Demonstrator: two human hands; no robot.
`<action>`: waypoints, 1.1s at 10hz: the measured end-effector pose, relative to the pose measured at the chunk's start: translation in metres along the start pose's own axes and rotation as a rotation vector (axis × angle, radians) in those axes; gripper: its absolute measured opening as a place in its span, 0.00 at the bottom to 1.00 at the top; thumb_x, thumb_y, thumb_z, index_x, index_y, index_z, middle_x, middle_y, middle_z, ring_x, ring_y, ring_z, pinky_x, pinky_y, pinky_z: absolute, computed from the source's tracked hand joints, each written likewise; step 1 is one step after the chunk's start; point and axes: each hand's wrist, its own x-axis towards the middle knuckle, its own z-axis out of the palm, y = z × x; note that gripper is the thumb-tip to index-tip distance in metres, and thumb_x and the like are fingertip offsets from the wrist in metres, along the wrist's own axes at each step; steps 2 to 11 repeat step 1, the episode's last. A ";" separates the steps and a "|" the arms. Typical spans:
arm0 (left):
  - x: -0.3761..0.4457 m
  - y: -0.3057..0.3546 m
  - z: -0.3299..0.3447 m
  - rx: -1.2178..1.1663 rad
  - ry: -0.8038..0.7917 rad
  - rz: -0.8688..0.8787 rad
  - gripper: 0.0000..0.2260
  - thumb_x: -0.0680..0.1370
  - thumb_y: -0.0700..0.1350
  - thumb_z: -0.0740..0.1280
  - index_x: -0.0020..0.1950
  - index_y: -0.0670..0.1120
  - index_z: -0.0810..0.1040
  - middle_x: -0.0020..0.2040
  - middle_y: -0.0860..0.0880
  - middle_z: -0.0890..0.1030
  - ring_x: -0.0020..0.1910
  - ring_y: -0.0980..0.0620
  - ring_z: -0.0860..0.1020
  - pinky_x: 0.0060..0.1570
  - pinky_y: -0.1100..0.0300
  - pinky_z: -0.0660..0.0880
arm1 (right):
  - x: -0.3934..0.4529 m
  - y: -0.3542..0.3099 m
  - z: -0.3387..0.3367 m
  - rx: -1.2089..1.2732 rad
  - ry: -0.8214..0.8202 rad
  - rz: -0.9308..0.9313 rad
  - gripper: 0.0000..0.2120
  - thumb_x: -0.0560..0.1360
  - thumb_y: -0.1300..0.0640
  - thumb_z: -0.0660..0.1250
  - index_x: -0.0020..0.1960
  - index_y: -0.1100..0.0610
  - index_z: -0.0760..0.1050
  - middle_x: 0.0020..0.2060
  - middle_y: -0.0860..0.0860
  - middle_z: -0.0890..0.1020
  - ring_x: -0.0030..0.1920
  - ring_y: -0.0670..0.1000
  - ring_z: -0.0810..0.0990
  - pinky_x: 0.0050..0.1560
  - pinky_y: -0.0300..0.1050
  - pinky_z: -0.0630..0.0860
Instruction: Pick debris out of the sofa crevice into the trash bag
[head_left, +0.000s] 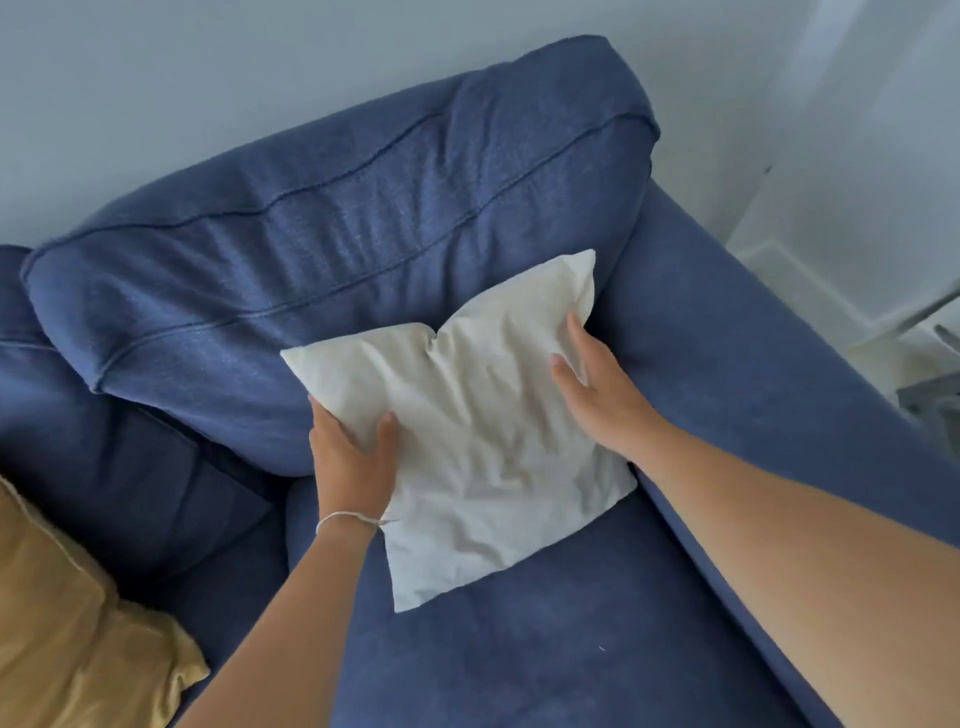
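Blue fabric sofa (519, 649), viewed from above at its right end. A white square cloth pillow (467, 441) stands on the seat cushion, tilted back against the blue back cushion (311, 249), its top edge dented at the middle. Its upper right corner sits just beside the blue fabric armrest (753, 364) at the sofa's right edge.

Left hand (348, 457): grip pinching the left edge of the white pillow, thumb on the front face, fingers wrapped behind the edge and mostly hidden. A thin pale bracelet (343, 517) circles the left wrist.

Right hand (597, 379): fingers extended and pressed flat against the pillow's right side near the upper right corner, thumb on the front face. Whether the fingers curl behind the edge cannot be told. Both forearms are bare.

The crevice between seat cushion and back cushion is covered by the pillow at this end; to the left it shows as a dark shadowed gap (218, 457). No debris can be made out there.

A mustard-yellow fabric cushion (67, 623) lies at the sofa's lower left, well apart from the pillow. A tiny pale speck (601, 648) rests on the seat cushion near its front.
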 end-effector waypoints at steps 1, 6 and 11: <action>-0.022 0.009 0.008 0.075 0.130 -0.125 0.46 0.75 0.50 0.72 0.80 0.44 0.43 0.77 0.42 0.59 0.76 0.47 0.58 0.73 0.49 0.62 | -0.028 0.021 -0.037 -0.042 0.045 -0.005 0.30 0.83 0.41 0.54 0.82 0.44 0.51 0.80 0.41 0.58 0.79 0.41 0.55 0.78 0.48 0.56; -0.022 0.009 0.008 0.075 0.130 -0.125 0.46 0.75 0.50 0.72 0.80 0.44 0.43 0.77 0.42 0.59 0.76 0.47 0.58 0.73 0.49 0.62 | -0.028 0.021 -0.037 -0.042 0.045 -0.005 0.30 0.83 0.41 0.54 0.82 0.44 0.51 0.80 0.41 0.58 0.79 0.41 0.55 0.78 0.48 0.56; -0.022 0.009 0.008 0.075 0.130 -0.125 0.46 0.75 0.50 0.72 0.80 0.44 0.43 0.77 0.42 0.59 0.76 0.47 0.58 0.73 0.49 0.62 | -0.028 0.021 -0.037 -0.042 0.045 -0.005 0.30 0.83 0.41 0.54 0.82 0.44 0.51 0.80 0.41 0.58 0.79 0.41 0.55 0.78 0.48 0.56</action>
